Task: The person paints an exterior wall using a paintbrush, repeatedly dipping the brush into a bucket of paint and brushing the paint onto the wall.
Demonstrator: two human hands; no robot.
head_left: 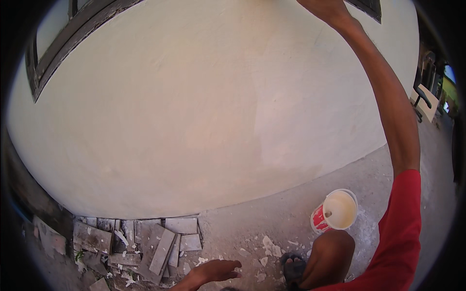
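My right arm stretches up to the cream-painted wall (160, 116), and my right hand (326, 8) is cut off by the upper edge, so its fingers are hidden. Just left of it, a small yellowish-brown thing (262, 1) shows at the edge against the wall; its kind is unclear. Low in the picture, my left hand (221, 270) hangs above the ground with fingers loosely stretched, holding nothing. A white bucket (319, 220) with a red label stands by my bent knee (335, 247), cream paint inside. The wall's left part looks darker than the patch on the right.
Broken tiles and boards (141, 245) lie piled at the wall's foot on the left. White flakes (271, 246) litter the concrete ground (252, 218) near my sandalled foot (292, 266). Dark window frames (73, 41) edge the wall. A chair (421, 99) stands far right.
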